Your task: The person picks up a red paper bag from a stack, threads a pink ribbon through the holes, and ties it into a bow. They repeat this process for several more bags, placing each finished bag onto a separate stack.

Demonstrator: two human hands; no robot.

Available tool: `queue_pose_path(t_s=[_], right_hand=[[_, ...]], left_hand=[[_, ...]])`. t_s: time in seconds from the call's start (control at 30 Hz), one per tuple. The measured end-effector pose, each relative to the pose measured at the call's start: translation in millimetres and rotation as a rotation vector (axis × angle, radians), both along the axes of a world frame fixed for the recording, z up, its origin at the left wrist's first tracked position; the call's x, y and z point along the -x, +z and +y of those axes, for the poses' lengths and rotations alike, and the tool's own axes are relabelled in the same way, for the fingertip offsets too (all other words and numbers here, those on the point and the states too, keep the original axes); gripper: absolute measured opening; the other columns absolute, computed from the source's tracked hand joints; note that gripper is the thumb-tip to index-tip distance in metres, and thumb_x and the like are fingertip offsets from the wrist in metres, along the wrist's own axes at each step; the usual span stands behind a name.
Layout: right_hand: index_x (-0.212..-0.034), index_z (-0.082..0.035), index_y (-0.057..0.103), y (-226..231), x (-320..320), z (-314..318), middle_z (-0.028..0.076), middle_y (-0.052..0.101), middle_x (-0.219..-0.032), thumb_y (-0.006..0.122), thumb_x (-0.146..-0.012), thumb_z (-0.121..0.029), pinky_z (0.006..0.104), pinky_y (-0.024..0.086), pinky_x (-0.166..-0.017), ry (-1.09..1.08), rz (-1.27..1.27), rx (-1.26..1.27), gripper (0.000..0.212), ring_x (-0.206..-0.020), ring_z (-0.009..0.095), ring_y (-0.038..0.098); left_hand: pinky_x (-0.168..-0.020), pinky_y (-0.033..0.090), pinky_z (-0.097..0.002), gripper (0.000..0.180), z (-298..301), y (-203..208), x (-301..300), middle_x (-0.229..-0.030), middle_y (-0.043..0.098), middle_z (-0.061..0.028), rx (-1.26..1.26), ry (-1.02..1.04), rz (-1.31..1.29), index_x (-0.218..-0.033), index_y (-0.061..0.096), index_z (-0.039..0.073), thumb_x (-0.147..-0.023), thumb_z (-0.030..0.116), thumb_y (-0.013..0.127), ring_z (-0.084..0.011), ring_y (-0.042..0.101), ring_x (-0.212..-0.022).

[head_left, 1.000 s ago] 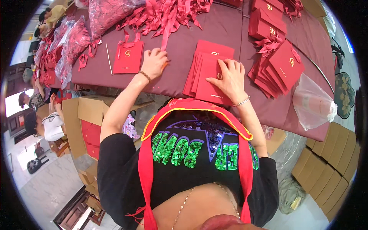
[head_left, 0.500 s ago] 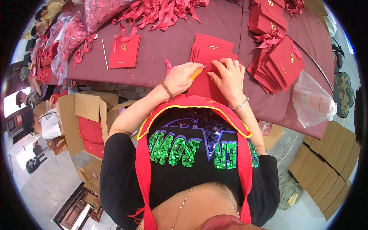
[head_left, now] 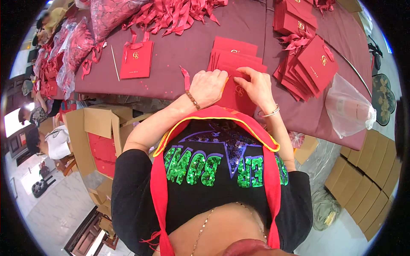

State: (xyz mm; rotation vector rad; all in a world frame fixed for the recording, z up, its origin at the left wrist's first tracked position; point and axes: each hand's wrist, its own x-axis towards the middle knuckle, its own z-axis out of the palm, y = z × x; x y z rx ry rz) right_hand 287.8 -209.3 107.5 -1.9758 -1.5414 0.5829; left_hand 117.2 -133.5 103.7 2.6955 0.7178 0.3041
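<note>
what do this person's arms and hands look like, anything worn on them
Both arms come out of short, loose black sleeves, leaving the forearms uncovered. The left hand has no glove, with a brown beaded bracelet at its wrist. The right hand is gloveless too, with a thin, silvery bangle at its wrist.

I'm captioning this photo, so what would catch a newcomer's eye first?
Probably the green sequined lettering across the black shirt, low in the middle. Above it, the left hand and right hand sit close over red bags on the burgundy tablecloth. Beyond, a heap of red ribbons lies at the top, left of centre.
</note>
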Motion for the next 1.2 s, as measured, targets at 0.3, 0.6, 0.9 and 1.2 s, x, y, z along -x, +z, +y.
queue_pose_path(t_s=[0.3, 0.6, 0.9, 1.2], right_hand=[[-0.096, -0.007, 0.065, 1.7, 0.9, 2.1, 0.014, 0.065, -0.074, 0.067, -0.075, -0.024, 0.0355, 0.048, -0.065, 0.024, -0.04, 0.017, 0.027, -0.071, 0.028, 0.064], [-0.097, -0.007, 0.065, 1.5, -0.3, 0.1, 0.014, 0.065, -0.072, 0.067, -0.076, -0.023, 0.0345, 0.048, -0.065, 0.027, -0.015, 0.027, 0.027, -0.07, 0.027, 0.064], [-0.098, -0.006, 0.064, 6.4, -1.4, 0.0, 0.014, 0.065, -0.075, 0.069, -0.074, -0.021, 0.0321, 0.048, -0.064, -0.01, 0.088, 0.068, 0.029, -0.07, 0.024, 0.065], [-0.099, -0.003, 0.064, 4.3, -6.3, -4.2, 0.015, 0.064, -0.075, 0.069, -0.074, -0.02, 0.0305, 0.047, -0.062, 0.011, 0.183, 0.067, 0.03, -0.067, 0.02, 0.063]], left_hand=[[-0.059, 0.045, -0.0417, 0.016, -0.2, -3.8, -2.5, -0.075, 0.058, -0.0128, 0.023, -0.009, -0.019, -0.089, 0.05, 0.005, -0.074, 0.01, 0.054, -0.0318, 0.058, -0.066], [-0.061, 0.047, -0.0423, 0.017, 2.6, -3.9, -8.4, -0.078, 0.058, -0.0126, 0.017, 0.03, -0.016, -0.091, 0.05, 0.005, -0.074, 0.01, 0.054, -0.0335, 0.058, -0.068], [-0.06, 0.045, -0.0399, 0.012, 0.4, -6.4, -7.1, -0.079, 0.058, -0.0113, 0.004, 0.027, -0.105, -0.089, 0.052, 0.006, -0.078, 0.011, 0.053, -0.0311, 0.058, -0.068], [-0.059, 0.042, -0.037, 0.008, -3.3, -3.0, -7.7, -0.07, 0.056, -0.0081, -0.132, -0.007, -0.094, -0.081, 0.051, 0.008, -0.076, 0.012, 0.056, -0.0249, 0.058, -0.064]])
